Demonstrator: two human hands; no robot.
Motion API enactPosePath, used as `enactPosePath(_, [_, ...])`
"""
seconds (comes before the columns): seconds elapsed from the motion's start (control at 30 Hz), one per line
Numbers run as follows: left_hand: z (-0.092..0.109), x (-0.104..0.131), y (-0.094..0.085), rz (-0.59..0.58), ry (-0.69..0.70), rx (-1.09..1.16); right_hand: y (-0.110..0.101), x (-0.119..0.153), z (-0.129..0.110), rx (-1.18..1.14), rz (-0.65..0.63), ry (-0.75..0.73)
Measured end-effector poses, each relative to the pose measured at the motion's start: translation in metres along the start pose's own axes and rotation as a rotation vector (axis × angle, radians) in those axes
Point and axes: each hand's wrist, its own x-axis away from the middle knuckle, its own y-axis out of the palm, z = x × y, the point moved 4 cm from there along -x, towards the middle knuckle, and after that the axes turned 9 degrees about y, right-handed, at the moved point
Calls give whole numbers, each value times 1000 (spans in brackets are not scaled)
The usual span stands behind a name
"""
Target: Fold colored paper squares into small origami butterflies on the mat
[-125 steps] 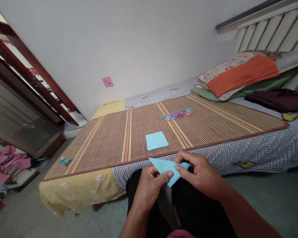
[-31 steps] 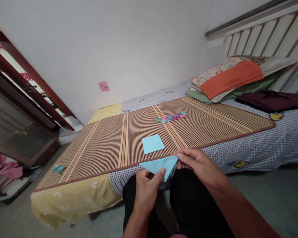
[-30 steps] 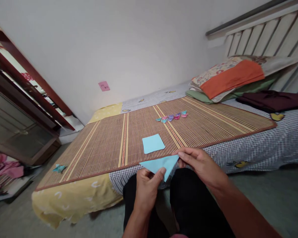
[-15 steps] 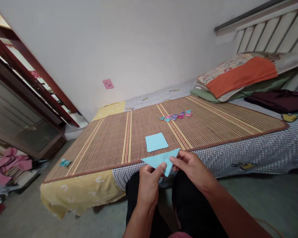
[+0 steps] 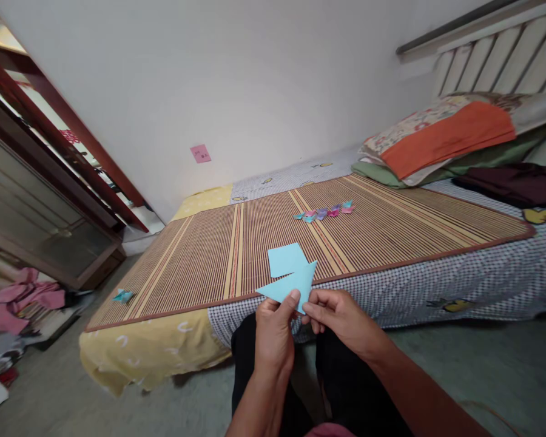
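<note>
A light-blue folded sheet of origami paper (image 5: 279,287) is held between both hands above the bed's front edge, its right part bent upward. My left hand (image 5: 275,328) pinches it from below left, thumb on top. With thumb and fingers, my right hand (image 5: 334,312) grips its lower right corner. Just beyond lies a square of light-blue paper (image 5: 284,258) on the striped mat (image 5: 200,261), partly covered by the held sheet. Farther back sits a row of small folded paper pieces (image 5: 322,212) in blue, pink and purple.
One small blue folded piece (image 5: 122,295) rests near the mat's left corner. Pillows (image 5: 446,142) and dark folded cloth (image 5: 519,182) lie at the right end of the bed. A pink note (image 5: 201,153) is on the wall. Pink cloth (image 5: 25,297) is heaped at the left.
The folded paper's right part has been bent upward, its tip moving left. My right hand has shifted slightly left and down to the lower corner. The view has turned a little.
</note>
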Motion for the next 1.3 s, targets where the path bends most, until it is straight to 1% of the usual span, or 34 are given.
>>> enactPosePath(0.13, [1, 1, 4, -31, -39, 58, 2, 2, -1, -24, 16, -30])
enactPosePath(0.27, [-1, 2, 5, -32, -34, 95, 3, 5, -4, -12, 8, -56])
enactPosePath(0.4, [-4, 2, 1, -16, -18, 78, 0, 6, -4, 21, -18, -27])
enactPosePath(0.5, [-4, 2, -3, 7, 38, -5, -4, 7, -6, 51, -32, -31])
enactPosePath(0.6, [-3, 5, -4, 6, 110, -116, -9, 8, -12, 66, 60, -100])
enactPosePath(0.7, [-4, 10, -2, -30, 129, -154, -9, 9, -14, 71, 143, -168])
enactPosePath(0.8, [-4, 13, 0, -45, 131, -168, -8, 10, -13, 58, 163, -191])
enactPosePath(0.87, [-3, 14, 0, -77, 122, -177, -9, 11, -13, 46, 164, -190])
enactPosePath(1.0, [-1, 14, 1, -134, 128, -229, -22, 12, -17, 5, 242, -205])
enactPosePath(1.1, [-1, 13, -1, -155, 136, -274, -36, 11, -18, -82, 323, -253])
enactPosePath(1.17, [-3, 13, -2, -153, 129, -304, -43, 11, -18, -157, 355, -271])
enactPosePath(1.23, [-4, 13, -3, -143, 128, -326, -45, 11, -18, -203, 323, -246])
enactPosePath(1.3, [-3, 14, -1, -160, 121, -322, -40, 11, -16, -198, 243, -182])
